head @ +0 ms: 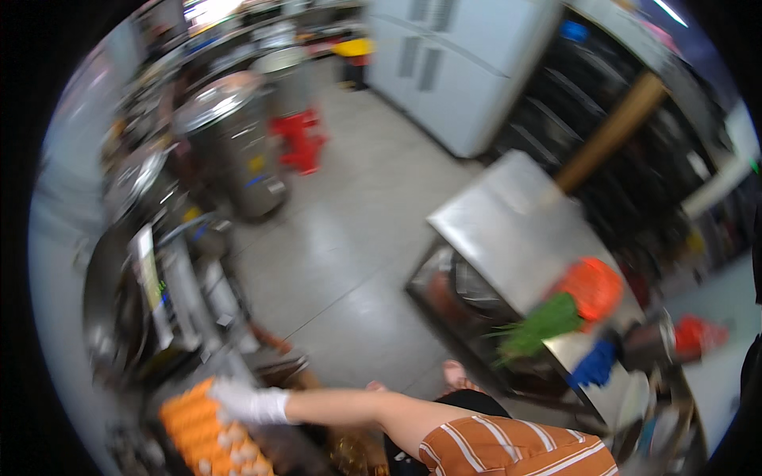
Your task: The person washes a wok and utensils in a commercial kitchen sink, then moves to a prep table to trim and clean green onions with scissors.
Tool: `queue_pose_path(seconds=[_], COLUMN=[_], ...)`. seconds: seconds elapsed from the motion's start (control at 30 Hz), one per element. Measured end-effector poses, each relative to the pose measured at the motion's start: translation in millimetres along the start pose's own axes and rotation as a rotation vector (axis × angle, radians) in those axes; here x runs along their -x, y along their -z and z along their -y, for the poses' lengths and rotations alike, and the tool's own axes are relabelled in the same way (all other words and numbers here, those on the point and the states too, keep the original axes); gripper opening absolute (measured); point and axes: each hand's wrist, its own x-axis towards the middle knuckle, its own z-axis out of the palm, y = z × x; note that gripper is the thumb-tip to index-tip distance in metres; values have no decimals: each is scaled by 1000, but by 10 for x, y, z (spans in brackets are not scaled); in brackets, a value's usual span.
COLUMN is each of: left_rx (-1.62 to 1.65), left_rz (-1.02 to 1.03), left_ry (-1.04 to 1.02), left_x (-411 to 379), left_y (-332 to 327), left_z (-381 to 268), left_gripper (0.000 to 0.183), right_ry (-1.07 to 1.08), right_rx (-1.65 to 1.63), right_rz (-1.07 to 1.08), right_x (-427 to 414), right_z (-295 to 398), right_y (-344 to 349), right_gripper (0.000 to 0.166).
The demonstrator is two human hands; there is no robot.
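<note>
My right hand (245, 403), in a white glove, reaches across to the lower left from a brown-and-white striped sleeve. It is at the upper right edge of an orange tray (189, 423) with ridged rows. Several small pale round things, which look like eggs (235, 443), sit in the tray's lower right part. Blur hides my fingers, so I cannot tell whether they grip the tray or an egg. My left hand is out of view.
A large steel pot (238, 154) with a lid stands left, near a red stool (300, 140). At right, a steel table (506, 208) bears green leafy stalks (542, 327) and an orange-red plastic bag (592, 288). A white cabinet (440, 65) stands behind.
</note>
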Motion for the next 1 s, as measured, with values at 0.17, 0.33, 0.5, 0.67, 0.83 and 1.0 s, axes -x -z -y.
queue_pose_path(seconds=[0.17,0.33,0.5,0.67,0.83,1.0], left_rx=[9,284,338,129,-3,73], left_rz=[136,780,1320,1394,1129,1398], left_ry=[-616,-1081,-1945,-2343,-2493,-2395], left_x=[1322,3368,5963,7458,7626,7579], left_y=[-331,-1656,-2289,-3104,-3613,-3617], left_z=[-1220,-2771,-3341,-3024,-2871,-3005], left_gripper=[40,18,10,11,7,20], right_ry=[-152,-356,-799,-595,-558,-661], right_rx=[31,501,515,-7,-231,114], right_rz=[-121,-969,-1807,-1657,-1699,-1654], right_x=[1797,3734,5934,6302,6171,6117], right_z=[345,1013,803,497,422,308], right_y=[2270,4266,5162,5242,5430,5508], right_gripper=[21,21,6,19,17,6])
